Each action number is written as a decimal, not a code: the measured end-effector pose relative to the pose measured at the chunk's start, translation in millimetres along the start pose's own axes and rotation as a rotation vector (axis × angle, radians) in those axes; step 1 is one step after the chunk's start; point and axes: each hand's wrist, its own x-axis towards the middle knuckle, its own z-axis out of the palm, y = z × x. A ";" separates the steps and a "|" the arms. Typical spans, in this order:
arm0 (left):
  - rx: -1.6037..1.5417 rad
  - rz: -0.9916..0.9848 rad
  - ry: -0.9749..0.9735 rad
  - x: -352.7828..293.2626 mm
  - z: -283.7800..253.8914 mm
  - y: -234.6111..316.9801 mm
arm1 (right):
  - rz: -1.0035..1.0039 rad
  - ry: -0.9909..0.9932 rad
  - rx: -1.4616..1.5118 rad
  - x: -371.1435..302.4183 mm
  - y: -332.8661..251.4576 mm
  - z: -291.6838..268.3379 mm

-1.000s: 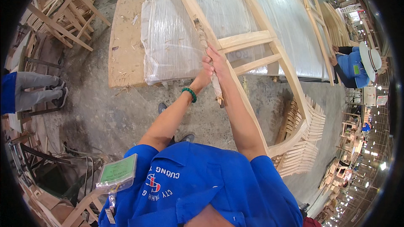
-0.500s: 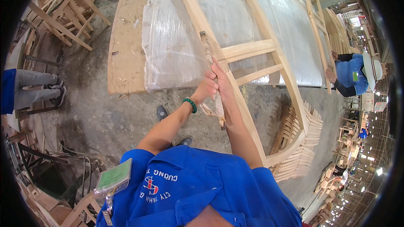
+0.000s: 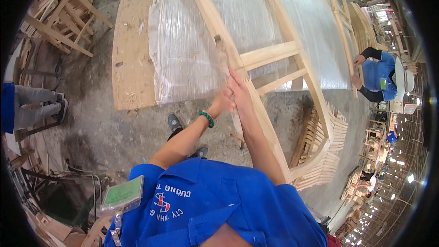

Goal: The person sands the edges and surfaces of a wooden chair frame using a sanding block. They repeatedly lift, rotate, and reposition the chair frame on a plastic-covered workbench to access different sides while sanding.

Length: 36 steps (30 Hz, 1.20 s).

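Observation:
A pale wooden chair frame (image 3: 269, 56) with long rails and crossbars lies over the front edge of a plastic-covered table (image 3: 183, 55). My left hand (image 3: 222, 100), with a green bead bracelet at its wrist, is closed on a long narrow stick (image 3: 237, 126) wrapped in a pale strip. Motion blurs the stick, and its kind is unclear. Close against the near-left rail, my right hand (image 3: 242, 92) is closed around the same stick, its fingers overlapping the left ones. The stick runs along the outer side of that rail, below a dark mark in the wood.
A co-worker in a blue shirt and pale hat (image 3: 384, 75) handles another wooden frame (image 3: 343, 23) at the right. Curved wooden parts (image 3: 327, 155) are stacked on the floor below. More wooden frames (image 3: 68, 16) stand at the far left, near another person's grey trousers (image 3: 39, 103).
Both hands and the stick have shifted slightly along the rail, and the stick is now blurred. The view has moved a little. The co-worker's hands have moved on the other frame.

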 end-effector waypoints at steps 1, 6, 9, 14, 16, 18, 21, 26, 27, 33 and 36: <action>0.054 -0.056 -0.002 1.9 -2.7 0.2 | 0.043 -0.011 0.040 -5.6 0.7 -2.5; 0.317 0.274 0.029 1.7 9.6 13.4 | 0.098 0.034 0.033 12.8 -4.4 -7.7; 0.053 0.276 0.044 -8.6 14.1 22.4 | 0.092 -0.004 0.061 16.9 -3.0 -0.8; 0.505 0.015 -0.110 -5.0 6.3 36.4 | 0.111 0.011 0.028 10.1 -2.8 -17.4; 0.656 0.276 -0.039 0.4 13.7 13.8 | 0.103 0.036 -0.010 23.4 -11.1 -13.4; 0.407 0.346 0.025 7.5 8.5 -9.2 | 0.097 0.018 -0.005 41.6 -24.8 19.9; -0.060 0.133 -0.077 11.2 -12.1 -30.0 | 0.153 -0.210 -0.141 37.8 -33.4 57.5; 0.080 -0.022 -0.417 18.3 -62.5 16.4 | 0.129 -0.194 -0.088 -37.3 -31.3 64.5; 0.134 -0.037 -0.490 21.6 -67.6 36.6 | 0.129 -0.160 -0.047 -51.4 -33.4 56.7; 0.943 0.303 0.205 31.2 -41.5 154.5 | -0.029 0.171 0.201 -98.9 -31.7 -7.2; 1.187 0.292 0.251 48.4 -30.8 157.4 | -0.087 0.218 0.306 -105.5 -36.4 -28.5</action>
